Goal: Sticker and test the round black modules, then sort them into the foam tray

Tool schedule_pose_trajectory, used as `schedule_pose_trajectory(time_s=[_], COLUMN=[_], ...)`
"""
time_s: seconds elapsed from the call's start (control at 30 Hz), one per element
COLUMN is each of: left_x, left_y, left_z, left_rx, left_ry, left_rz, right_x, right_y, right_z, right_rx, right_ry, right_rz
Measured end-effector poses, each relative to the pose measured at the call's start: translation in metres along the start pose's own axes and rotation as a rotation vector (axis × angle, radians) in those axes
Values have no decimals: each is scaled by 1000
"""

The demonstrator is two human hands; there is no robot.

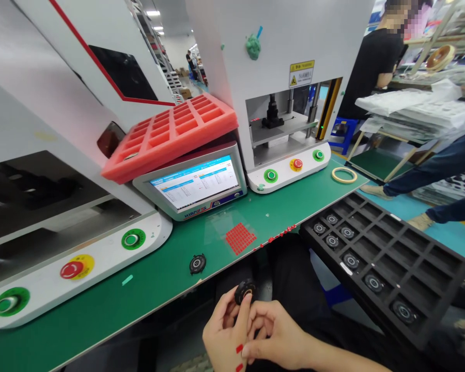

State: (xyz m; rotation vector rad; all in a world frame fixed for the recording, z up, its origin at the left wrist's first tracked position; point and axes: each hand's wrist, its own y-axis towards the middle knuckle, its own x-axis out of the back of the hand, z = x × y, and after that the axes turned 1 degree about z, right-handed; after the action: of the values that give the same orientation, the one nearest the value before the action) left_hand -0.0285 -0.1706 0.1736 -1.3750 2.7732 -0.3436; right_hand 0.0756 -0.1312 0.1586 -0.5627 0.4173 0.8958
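My left hand (225, 325) grips a black round part (245, 292) with a ringed centre, just off the front edge of the green table. On the back of that hand are two small red stickers, the upper red sticker (239, 349) and the lower red sticker (239, 367). My right hand (275, 330) lies against it, its fingers curled and the thumb tip beside the upper sticker. Whether anything is between those fingers is hidden. A second black round part (197, 264) lies on the table, left of a sheet of red stickers (241, 238).
A black compartment tray (395, 248) at the right holds several similar round parts. Two press machines with buttons (132, 238) flank a screen (197, 181) topped by a pink foam tray (174, 132). A tape roll (344, 175) lies near the table's right end. People are at the right.
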Motion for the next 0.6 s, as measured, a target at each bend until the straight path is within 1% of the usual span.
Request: schedule_pose_trajectory(time_s=[0.07, 0.1, 0.17, 0.2, 0.23, 0.27, 0.3, 0.33, 0.37, 0.4, 0.5, 0.57, 0.6], left_x=[-1, -1, -2, -4, -6, -10, -14, -19, -24, -29, -42, -48, -49], left_y=[0, 1, 5, 8, 11, 14, 17, 18, 18, 16, 5, 1, 1], left_z=[2, 4, 11, 15, 18, 22, 25, 27, 29, 29, 27, 23, 20], left_rx=[7, 15, 40, 53, 64, 77, 85, 94, 109, 125, 126, 74, 36], left_ry=[-20, -34, -68, -80, -82, -73, -62, -51, -42, -37, -24, 8, 29], left_rz=[25, 34, 68, 116, 193, 299, 403, 490, 550, 580, 585, 599, 605], right_x=[9, 14, 26, 31, 37, 42, 46, 50, 54, 58, 67, 75, 80], right_y=[-6, -10, -19, -24, -28, -31, -34, -36, -37, -39, -43, -46, -47], right_z=[3, 7, 17, 22, 28, 32, 36, 39, 40, 40, 36, 33, 32], right_rx=[60, 141, 395, 527, 632, 691, 700, 674, 626, 573, 451, 429, 431], right_ry=[-113, -203, -425, -537, -629, -690, -716, -700, -655, -586, -373, -272, -241], right_rz=[-23, -81, -298, -414, -493, -518, -499, -471, -446, -434, -434, -444, -474])
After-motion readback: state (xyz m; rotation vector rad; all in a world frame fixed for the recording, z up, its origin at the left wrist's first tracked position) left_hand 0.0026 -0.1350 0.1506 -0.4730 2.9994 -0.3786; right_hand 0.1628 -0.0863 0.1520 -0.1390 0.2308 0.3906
